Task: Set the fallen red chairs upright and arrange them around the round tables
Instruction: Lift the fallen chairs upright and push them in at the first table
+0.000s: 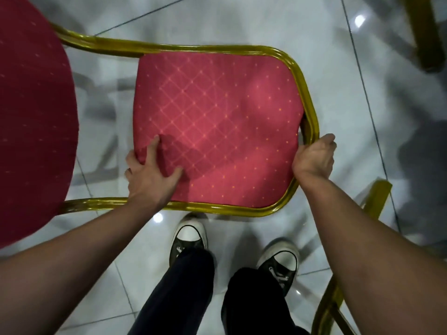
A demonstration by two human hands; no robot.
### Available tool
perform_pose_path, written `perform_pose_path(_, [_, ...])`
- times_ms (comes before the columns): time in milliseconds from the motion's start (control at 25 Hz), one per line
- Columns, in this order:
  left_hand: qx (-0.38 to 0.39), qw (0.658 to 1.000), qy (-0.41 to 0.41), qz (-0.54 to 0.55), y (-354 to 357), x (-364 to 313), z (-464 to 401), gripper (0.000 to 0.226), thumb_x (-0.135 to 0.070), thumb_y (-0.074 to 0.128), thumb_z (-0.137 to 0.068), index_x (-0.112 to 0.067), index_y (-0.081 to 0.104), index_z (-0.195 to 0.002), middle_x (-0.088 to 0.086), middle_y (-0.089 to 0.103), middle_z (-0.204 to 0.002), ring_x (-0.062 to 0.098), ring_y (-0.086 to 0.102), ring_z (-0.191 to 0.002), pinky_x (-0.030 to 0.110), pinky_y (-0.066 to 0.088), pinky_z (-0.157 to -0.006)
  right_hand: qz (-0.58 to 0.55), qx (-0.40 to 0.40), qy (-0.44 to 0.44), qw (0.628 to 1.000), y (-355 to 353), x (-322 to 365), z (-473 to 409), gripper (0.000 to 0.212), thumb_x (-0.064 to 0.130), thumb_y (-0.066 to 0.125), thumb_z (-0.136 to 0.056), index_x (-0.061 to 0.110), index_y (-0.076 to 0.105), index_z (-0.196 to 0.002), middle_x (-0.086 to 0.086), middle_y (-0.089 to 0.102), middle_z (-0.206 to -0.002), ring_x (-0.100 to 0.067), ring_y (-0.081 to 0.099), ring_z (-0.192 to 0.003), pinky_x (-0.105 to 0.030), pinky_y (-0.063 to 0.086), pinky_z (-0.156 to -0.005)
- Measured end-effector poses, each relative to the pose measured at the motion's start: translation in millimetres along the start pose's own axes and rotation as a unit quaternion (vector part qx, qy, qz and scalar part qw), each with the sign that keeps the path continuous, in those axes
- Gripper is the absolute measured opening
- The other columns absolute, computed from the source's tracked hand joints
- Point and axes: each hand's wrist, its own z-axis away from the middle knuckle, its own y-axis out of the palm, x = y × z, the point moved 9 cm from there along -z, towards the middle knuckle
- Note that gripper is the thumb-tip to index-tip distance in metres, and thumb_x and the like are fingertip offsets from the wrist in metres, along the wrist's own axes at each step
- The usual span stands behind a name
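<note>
While lying over the tiled floor (242,20), red chair (212,122) gripped both ways: left hand (151,171) pinching the backrest pad's edge, right hand (314,158) curled around the gold frame (307,97).

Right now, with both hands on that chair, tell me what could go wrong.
1. The left hand holds only the edge of the red back cushion, so its hold may slip as the chair turns.
2. The shoes stand close to the gold frame; a drop could hit toes.
3. The glossy tiled floor looks slick, so the legs may slide.
4. Another gold frame stands near the right hand.
</note>
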Motion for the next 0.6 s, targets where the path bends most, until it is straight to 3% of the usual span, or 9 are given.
perform_pose_path(120, [0.014,1.0,-0.003,0.001,-17,-15,39,0.09,-0.054,0.069,-0.085,-0.051,0.012,-0.153,0.02,0.007,-0.161,0.048,0.024,-0.142,0.056,0.029,-0.115,-0.008,-0.006,-0.002,1.0,-56,-7,29,0.036,0.018,0.046,-0.102,0.0,0.038,-0.132,-0.024,0.053,-0.127,-0.045,0.057,-0.111,-0.044,0.045,-0.084])
perform_pose_path(240, [0.073,0.997,0.008,0.028,-44,-48,94,0.092,-0.054,0.068,-0.085,-0.055,0.006,-0.153,0.021,0.004,-0.163,0.049,0.027,-0.141,0.052,0.031,-0.115,-0.039,-0.063,-0.009,0.997,-159,-16,50,0.04,0.021,0.054,-0.097,0.004,0.042,-0.131,-0.028,0.055,-0.124,-0.045,0.057,-0.11,-0.05,0.044,-0.092])
perform_pose_path(320, [0.105,0.993,0.012,0.043,-80,-74,134,0.092,-0.057,0.065,-0.086,-0.056,0.001,-0.153,0.021,-0.002,-0.164,0.049,0.024,-0.144,0.051,0.029,-0.118,-0.049,-0.087,-0.045,0.994,-231,-13,64,0.035,0.038,0.058,-0.092,0.02,0.049,-0.121,-0.022,0.06,-0.117,-0.042,0.06,-0.104,-0.054,0.049,-0.09])
perform_pose_path(440, [0.155,0.986,0.018,0.06,-134,-121,191,0.089,-0.064,0.058,-0.088,-0.057,-0.004,-0.152,0.018,-0.011,-0.165,0.047,0.012,-0.149,0.049,0.02,-0.122,-0.04,-0.136,-0.098,0.985,-298,-54,46,0.049,0.068,0.052,-0.083,0.036,0.053,-0.12,0.002,0.066,-0.117,-0.032,0.066,-0.096,-0.052,0.056,-0.08])
perform_pose_path(520, [0.179,0.981,0.046,0.062,-180,-152,235,0.085,-0.067,0.054,-0.089,-0.057,-0.003,-0.152,0.013,-0.012,-0.166,0.044,0.006,-0.152,0.048,0.016,-0.124,-0.073,-0.174,-0.109,0.976,-380,-16,82,0.038,0.063,0.057,-0.08,0.037,0.058,-0.108,0.008,0.067,-0.1,-0.025,0.068,-0.087,-0.048,0.058,-0.075])
perform_pose_path(600, [0.2,0.973,0.088,0.071,-222,-182,276,0.08,-0.066,0.052,-0.091,-0.055,0.002,-0.153,0.012,-0.006,-0.167,0.04,0.009,-0.152,0.046,0.016,-0.124,-0.072,-0.169,-0.08,0.98,-476,72,165,0.03,0.046,0.062,-0.08,0.026,0.061,-0.103,-0.001,0.067,-0.096,-0.028,0.066,-0.091,-0.048,0.056,-0.083])
